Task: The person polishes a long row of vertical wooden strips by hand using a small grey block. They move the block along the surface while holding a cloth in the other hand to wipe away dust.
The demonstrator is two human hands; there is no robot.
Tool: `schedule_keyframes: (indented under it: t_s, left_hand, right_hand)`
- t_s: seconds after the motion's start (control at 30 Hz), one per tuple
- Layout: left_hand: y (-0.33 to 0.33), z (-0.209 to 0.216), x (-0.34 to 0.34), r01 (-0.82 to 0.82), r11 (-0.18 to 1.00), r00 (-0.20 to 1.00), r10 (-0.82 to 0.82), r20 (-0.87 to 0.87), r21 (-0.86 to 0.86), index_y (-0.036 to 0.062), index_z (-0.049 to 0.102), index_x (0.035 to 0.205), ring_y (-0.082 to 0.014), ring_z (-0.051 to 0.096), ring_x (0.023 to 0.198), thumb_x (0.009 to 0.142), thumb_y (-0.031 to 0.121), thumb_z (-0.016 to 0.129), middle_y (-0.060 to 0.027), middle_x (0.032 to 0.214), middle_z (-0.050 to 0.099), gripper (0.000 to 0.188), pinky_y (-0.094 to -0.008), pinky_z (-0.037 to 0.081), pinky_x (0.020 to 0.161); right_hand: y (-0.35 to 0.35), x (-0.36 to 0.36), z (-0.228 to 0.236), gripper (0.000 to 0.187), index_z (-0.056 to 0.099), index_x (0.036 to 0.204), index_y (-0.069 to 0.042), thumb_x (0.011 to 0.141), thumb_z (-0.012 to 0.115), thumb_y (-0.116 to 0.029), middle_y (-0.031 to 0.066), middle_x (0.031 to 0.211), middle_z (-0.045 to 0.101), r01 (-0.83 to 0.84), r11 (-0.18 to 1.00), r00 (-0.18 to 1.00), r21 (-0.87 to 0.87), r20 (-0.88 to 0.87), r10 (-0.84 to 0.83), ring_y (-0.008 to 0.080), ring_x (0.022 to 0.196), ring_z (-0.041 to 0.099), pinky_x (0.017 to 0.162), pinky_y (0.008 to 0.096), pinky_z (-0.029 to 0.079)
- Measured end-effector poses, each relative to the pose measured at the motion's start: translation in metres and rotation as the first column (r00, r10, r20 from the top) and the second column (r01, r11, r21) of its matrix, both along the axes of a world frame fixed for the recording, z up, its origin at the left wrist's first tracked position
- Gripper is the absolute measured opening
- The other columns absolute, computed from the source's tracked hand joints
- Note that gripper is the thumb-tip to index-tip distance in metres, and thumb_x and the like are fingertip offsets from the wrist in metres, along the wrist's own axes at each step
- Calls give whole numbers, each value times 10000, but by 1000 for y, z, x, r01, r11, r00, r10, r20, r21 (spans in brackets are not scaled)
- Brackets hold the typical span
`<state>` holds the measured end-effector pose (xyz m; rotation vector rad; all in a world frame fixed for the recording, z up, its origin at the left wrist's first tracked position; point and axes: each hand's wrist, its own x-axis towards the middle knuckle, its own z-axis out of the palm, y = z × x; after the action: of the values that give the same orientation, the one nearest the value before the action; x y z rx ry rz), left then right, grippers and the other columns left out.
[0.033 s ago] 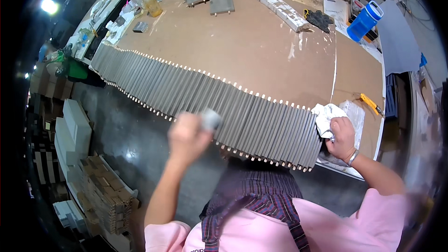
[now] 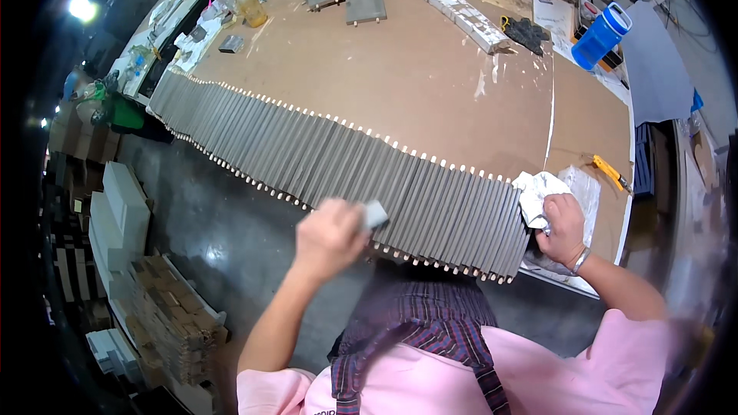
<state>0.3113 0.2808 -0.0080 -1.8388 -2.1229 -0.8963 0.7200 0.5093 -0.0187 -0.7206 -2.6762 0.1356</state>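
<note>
A long row of narrow grey boards [image 2: 307, 142] stands side by side along the table's near edge, pale dowel pegs sticking out at both ends. My left hand [image 2: 329, 237] is closed around a small light-grey block [image 2: 374, 214], which looks like a sanding block, over the near side of the row right of its middle. Motion blurs that hand slightly. At the row's right end, my right hand [image 2: 563, 224] grips a crumpled white cloth [image 2: 541, 194] against the last boards. Its fingertips are partly hidden in the folds.
A yellow utility knife [image 2: 609, 170] lies right of the cloth. Two grey pegged panels [image 2: 365, 7], a paint-smeared beam [image 2: 438, 1] and a blue bottle [image 2: 601, 37] sit farther back. A jar [image 2: 250, 8] stands at the far left. Stacked cardboard [image 2: 173, 315] is on the floor at left.
My left hand has moved right and slightly nearer to me, carrying the grey block along the boards. The right hand and the cloth stay where they were.
</note>
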Motion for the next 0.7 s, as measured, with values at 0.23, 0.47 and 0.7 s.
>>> schedule_keyframes:
  t_s: [0.23,0.47,0.7]
  left_hand:
    - [-9,13,-36,-356,934,934,352,-65,-45,57,645,923,-343,614,828,735,134,782,-125,881,607,245,-466,505,687]
    - [8,-15,-66,-443,887,895,430,-116,-132,73,647,925,-343,634,853,775,178,778,-109,917,623,225,-469,539,696]
    - [39,-10,-46,-145,981,982,126,-142,-129,71,623,1017,-347,614,963,758,175,771,-147,995,602,315,-485,531,767]
  right_hand:
    - [0,-5,2,367,546,924,-24,590,693,-69,154,946,582,-17,1000,1000,-11,-9,17,373,867,549,778,456,467]
    - [-3,2,0,360,539,914,-28,587,685,-65,153,940,576,2,1000,1000,2,-21,-2,375,866,549,774,457,466]
    - [-7,-12,-5,350,543,941,-21,613,662,-43,160,954,579,148,989,989,13,23,-148,388,873,541,777,464,459]
